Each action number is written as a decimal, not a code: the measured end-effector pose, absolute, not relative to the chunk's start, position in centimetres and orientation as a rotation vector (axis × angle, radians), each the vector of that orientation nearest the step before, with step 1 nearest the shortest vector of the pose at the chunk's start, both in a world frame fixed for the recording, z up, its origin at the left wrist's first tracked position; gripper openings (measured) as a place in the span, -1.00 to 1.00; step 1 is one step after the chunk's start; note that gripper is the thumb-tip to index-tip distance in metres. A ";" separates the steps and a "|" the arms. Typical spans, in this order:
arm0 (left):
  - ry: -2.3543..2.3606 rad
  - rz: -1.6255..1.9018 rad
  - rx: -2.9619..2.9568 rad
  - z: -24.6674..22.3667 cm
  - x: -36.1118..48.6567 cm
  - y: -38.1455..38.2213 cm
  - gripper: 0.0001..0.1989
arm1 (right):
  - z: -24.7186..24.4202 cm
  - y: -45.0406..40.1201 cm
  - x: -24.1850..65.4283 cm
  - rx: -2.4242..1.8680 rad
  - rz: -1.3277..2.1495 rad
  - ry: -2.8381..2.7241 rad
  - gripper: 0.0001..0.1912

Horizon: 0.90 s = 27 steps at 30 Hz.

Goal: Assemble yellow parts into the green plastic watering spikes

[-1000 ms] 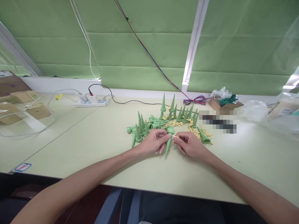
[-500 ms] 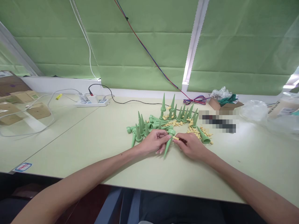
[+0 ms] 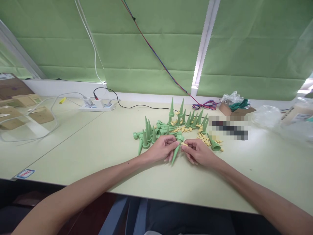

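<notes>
Holding the green spike (image 3: 175,154) at a slant, tip toward the near edge of the table (image 3: 220,182), gripping just below its collar with the left hand (image 3: 161,147), thumb and fingers closed; pinching a yellow piece (image 3: 184,144) in the right hand (image 3: 201,152), fingertips nearly together, and pointing it at the spike's side, contact not showing clearly; working before standing green spikes (image 3: 171,107) and scattered yellow pieces (image 3: 204,139).

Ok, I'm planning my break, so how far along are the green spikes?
Perhaps done: the upright spikes at the back, though their fittings are too small to confirm. In hand: the left hand holds a green spike, the right hand a yellow piece beside it. Apparently left: the loose yellow pieces and the spikes lying down.
</notes>
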<state>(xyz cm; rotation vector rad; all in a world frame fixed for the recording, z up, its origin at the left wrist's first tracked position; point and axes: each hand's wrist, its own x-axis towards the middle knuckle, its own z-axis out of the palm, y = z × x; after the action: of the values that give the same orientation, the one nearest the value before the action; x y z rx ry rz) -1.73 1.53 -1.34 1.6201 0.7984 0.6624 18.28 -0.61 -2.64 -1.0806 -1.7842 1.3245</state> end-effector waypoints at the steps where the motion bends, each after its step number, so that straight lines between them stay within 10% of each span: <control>1: 0.798 0.670 1.630 -1.4 -1.7 1.5 -0.62 | -2.7 -0.6 18.3 -1.061 1.366 -1.751 -0.58; 27: 0.693 0.593 1.441 -2.2 -1.4 2.0 -0.56 | -2.8 -0.3 18.3 -1.047 1.311 -1.693 -0.48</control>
<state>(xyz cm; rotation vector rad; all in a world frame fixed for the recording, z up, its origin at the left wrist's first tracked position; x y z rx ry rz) -1.42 1.98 -2.21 1.4414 0.6928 0.5927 18.26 -0.28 -2.76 -1.0466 -1.6930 1.3113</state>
